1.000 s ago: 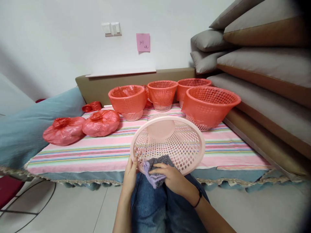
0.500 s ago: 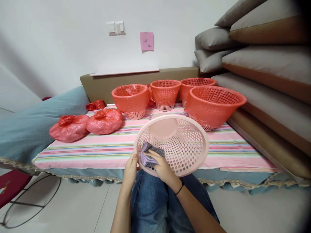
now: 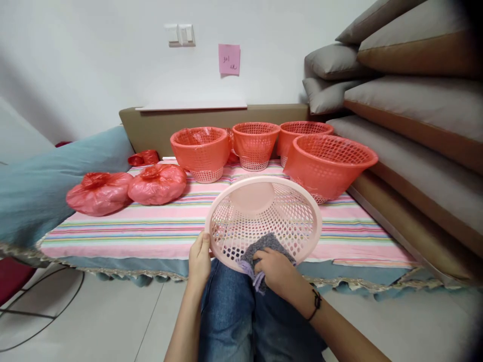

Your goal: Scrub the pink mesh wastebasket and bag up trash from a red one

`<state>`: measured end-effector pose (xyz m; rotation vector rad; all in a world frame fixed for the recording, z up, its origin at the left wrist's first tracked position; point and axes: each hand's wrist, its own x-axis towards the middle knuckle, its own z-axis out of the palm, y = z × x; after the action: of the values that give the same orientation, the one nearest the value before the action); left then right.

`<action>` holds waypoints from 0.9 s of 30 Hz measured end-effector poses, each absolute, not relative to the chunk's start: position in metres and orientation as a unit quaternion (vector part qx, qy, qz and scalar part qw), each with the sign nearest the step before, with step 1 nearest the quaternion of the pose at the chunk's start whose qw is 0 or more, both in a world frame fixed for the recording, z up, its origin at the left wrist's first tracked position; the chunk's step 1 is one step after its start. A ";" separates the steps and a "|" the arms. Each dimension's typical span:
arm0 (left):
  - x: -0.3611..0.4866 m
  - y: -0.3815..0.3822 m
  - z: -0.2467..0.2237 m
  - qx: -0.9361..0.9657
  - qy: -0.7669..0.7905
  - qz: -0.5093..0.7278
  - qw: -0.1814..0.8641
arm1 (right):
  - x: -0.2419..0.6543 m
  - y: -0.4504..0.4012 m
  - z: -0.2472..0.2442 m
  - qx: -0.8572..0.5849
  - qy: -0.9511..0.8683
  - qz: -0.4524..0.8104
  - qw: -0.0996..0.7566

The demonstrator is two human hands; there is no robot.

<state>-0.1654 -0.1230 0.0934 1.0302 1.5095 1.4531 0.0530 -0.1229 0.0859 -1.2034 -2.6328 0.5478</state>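
Note:
A pale pink plastic basket (image 3: 253, 197) with perforated sides lies tilted over my knees, its open mouth facing me. My left hand (image 3: 199, 256) grips its rim at the left, thumb on the near side and the other fingers mostly hidden behind. Bunched in my right hand (image 3: 277, 271) is a grey and purple cloth (image 3: 260, 246), pressed against the inside of the basket near its lower rim. Part of the cloth hangs over that rim towards my jeans.
Several baskets wrapped in red plastic bags, such as the nearest one (image 3: 332, 166), stand on the striped cover (image 3: 151, 226). Two tied red bags (image 3: 100, 193) lie to the left. Stacked cushions (image 3: 415, 110) rise at the right. A pink note (image 3: 229, 59) is on the wall.
My right hand has moved the cloth rightward and down, from the basket's left inner side to its lower rim. My left hand still holds the rim.

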 end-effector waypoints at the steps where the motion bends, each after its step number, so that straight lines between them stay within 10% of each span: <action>1: -0.165 -0.122 0.095 0.417 0.595 0.569 0.384 | 0.058 -0.124 0.089 -0.429 -0.885 0.168 0.063; 17: -0.133 -0.116 0.071 0.444 0.521 0.593 0.424 | 0.078 -0.127 0.084 -0.423 -0.829 0.308 0.199; 27: -0.173 -0.112 0.107 0.540 0.549 0.537 0.344 | 0.072 -0.130 0.085 -0.440 -0.846 0.271 0.130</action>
<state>-0.1730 -0.1120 0.1068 1.4037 1.4267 1.3950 0.0719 -0.1302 0.0845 -1.2796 -2.4577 0.7870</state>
